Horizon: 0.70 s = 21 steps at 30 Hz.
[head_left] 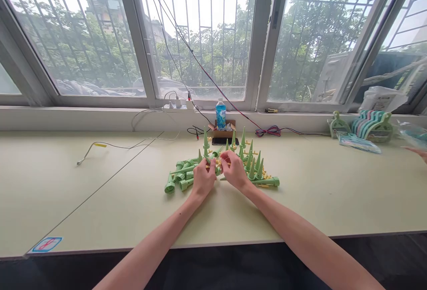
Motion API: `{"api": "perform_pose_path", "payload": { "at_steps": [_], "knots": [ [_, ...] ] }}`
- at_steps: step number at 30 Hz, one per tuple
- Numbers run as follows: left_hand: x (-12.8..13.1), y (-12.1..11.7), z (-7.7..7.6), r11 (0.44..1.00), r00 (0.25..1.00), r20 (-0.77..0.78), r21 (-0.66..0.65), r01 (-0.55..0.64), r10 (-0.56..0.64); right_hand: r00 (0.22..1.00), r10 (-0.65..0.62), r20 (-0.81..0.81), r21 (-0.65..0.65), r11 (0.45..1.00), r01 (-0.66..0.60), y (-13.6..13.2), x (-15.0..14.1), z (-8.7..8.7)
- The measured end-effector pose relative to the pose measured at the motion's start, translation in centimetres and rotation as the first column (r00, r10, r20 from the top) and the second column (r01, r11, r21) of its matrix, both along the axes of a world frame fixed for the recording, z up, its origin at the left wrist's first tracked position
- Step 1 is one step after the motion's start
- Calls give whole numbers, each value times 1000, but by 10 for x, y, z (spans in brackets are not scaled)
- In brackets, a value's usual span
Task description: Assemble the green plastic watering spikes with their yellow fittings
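My left hand (204, 178) is closed round a green plastic watering spike (207, 159), partly hidden by the fingers. My right hand (234, 168) is closed beside it, thumb and fingertips pinched near a small yellow part (218, 162); exactly what sits in the pinch is hidden. Left of the hands lies a heap of green spikes (180, 175) with round open ends. More spikes stand point up to the right, such as one cone (259, 170), and yellow valve pieces (266, 175) are scattered among them. One spike (271, 182) lies flat at the right.
Behind the parts are a phone (225, 141), a cardboard box (228, 133) and a bottle of blue liquid (220, 114). A coiled cable (269, 130) lies by the sill. Small dustpans (376, 126) stand at the right, near another person's hand (416, 153). A thin cable (115, 144) crosses the left table.
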<state>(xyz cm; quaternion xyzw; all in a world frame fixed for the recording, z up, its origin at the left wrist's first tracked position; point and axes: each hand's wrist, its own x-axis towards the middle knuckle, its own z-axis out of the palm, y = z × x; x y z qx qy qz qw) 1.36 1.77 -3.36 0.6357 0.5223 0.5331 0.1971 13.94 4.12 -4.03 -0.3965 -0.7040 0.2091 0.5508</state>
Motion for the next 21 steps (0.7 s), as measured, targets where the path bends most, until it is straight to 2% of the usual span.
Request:
{"api": "perform_pose_path", "payload": {
  "at_steps": [6,21],
  "knots": [
    [0,-2,2,999,1000,10,26,-26,25,996,68,-60,-46,996,-71,0,0,2],
    [0,-3,4,999,999,29,6,-40,39,980,146,-132,-43,987,-153,2,0,1]
  ]
}}
